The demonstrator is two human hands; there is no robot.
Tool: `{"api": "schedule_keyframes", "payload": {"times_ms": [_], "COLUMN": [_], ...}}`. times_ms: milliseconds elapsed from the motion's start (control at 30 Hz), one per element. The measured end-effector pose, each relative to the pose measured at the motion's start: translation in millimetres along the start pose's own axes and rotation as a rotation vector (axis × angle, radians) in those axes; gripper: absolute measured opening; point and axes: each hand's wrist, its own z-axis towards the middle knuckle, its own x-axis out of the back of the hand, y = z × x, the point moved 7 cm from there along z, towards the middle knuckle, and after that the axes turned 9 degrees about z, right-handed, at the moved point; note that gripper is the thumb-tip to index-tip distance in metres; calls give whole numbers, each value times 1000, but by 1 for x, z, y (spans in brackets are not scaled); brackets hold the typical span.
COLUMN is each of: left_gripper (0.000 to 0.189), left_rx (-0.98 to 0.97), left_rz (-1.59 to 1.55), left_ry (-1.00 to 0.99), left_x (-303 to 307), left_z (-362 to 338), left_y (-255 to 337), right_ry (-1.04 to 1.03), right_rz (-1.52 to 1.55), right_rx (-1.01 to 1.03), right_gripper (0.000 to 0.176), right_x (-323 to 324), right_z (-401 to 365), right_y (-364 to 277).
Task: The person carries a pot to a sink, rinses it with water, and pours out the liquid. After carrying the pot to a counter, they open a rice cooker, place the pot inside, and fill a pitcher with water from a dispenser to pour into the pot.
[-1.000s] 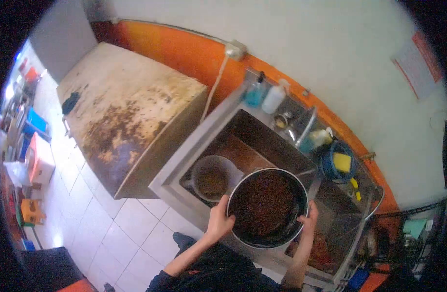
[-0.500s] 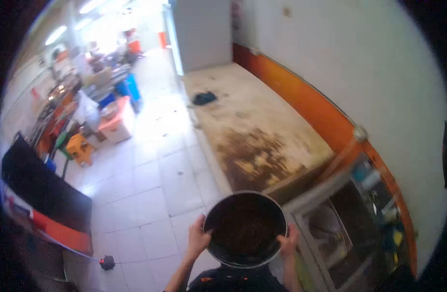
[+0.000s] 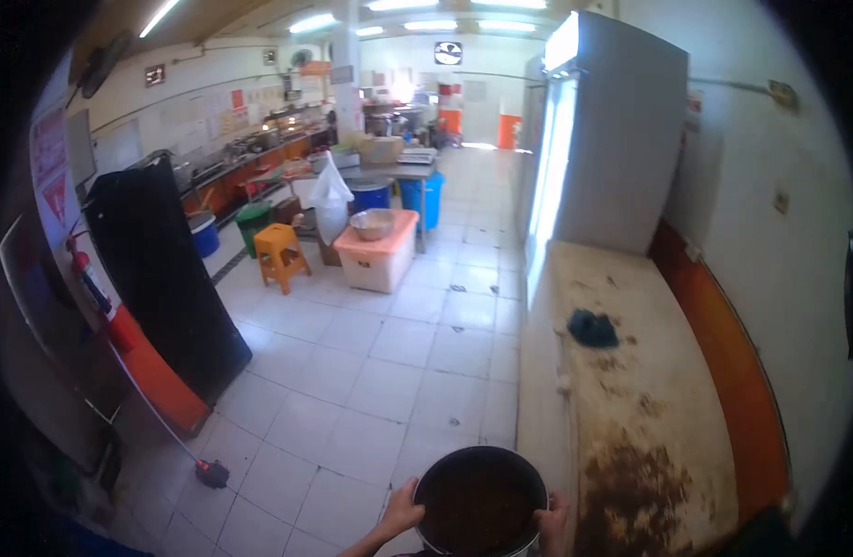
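Note:
A large round pot (image 3: 482,506) with a dark inside and a pale metal rim is held up in front of me at the bottom of the view. What fills it is dark brown and too dim to make out. My left hand (image 3: 404,507) is closed on the pot's left side, thumb over the rim. On the opposite side, my right hand (image 3: 553,518) grips it the same way. The pot's lower part is cut off by the frame edge. Just right of my right hand runs a stained, pale chest-like top (image 3: 649,408) with a dark cloth (image 3: 592,328) lying on it.
A tall fridge (image 3: 612,139) stands beyond the stained top. Ahead on the tiled floor (image 3: 352,408) are an orange stool (image 3: 282,258) and a lidded box (image 3: 380,255) carrying a metal bowl (image 3: 372,223). At left are a black panel (image 3: 171,278), a fire extinguisher (image 3: 90,278) and a mop head (image 3: 212,473).
My view has lifted and swung left, bringing more of the kitchen into sight. The pot now sits lower in view, still in both hands.

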Motion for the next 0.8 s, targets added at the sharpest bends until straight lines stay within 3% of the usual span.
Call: {"api": "schedule_keyframes", "payload": {"times_ms": [33, 167, 233, 267, 367, 433, 567, 633, 733, 800], "left_gripper": [32, 31, 31, 31, 30, 29, 28, 30, 35, 36], "left_rx": [40, 270, 219, 230, 365, 331, 244, 203, 95, 38], "left_rz": [11, -45, -84, -85, -130, -126, -72, -9, -15, -26], "left_ry": [29, 141, 335, 349, 346, 380, 364, 272, 140, 80], "left_x": [14, 59, 82, 90, 107, 119, 165, 171, 162, 153], "left_z": [23, 82, 119, 140, 211, 269, 419, 485, 576, 638], "left_y": [-10, -42, -60, -66, -90, -103, -92, -95, -103, -103], "right_ry": [-262, -461, -703, -720, -725, -574, -556, -564, -406, -341], "right_rz": [-43, -144, -125, -128, -48, -266, -214, -259, -242, -163], "right_rx": [-121, -83, -141, -144, -243, -179, -193, -162, -231, -198], "right_gripper": [43, 40, 41, 41, 42, 45, 48, 55, 58, 58], "right_x": [-35, -162, -233, -259, -330, -367, -466, -485, -520, -504], "right_z": [28, 92, 120, 141, 204, 250, 328, 379, 398, 456], "right_y": [18, 21, 30, 43, 79, 85, 49, 73, 20, 99]}}
